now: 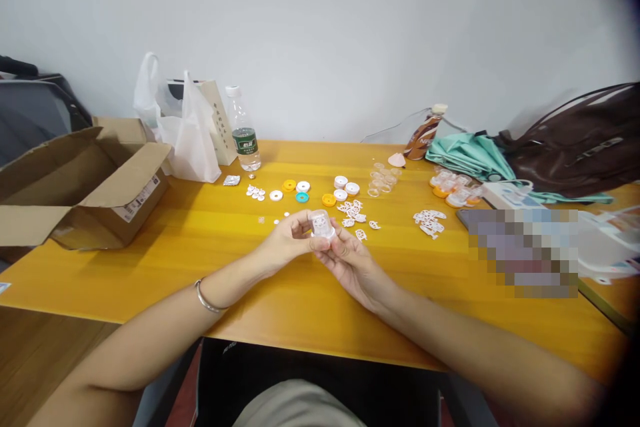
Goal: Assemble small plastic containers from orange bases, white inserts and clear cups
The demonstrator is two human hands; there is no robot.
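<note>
Between my two hands, above the table's middle, is a small clear plastic dome (320,221) on a white base, with a white cut-out piece inside. My left hand (293,238) grips it from the left, thumb across its lower front. From the right, the fingers of my right hand (350,255) close around the base. Just beyond lie white cut-out pieces (351,212), white round bases (341,182), a yellow ring (329,200) and a blue disc (302,197). Clear domes (384,180) stand farther back. To the right are more flat white pieces (429,222) and several assembled domes (453,185).
An open cardboard box (95,180) stands left, near a white plastic bag (187,133) and a water bottle (245,130). A brown bottle (425,133), teal cloth (467,155) and dark brown bag (575,140) occupy the back right of the yellow table (240,287).
</note>
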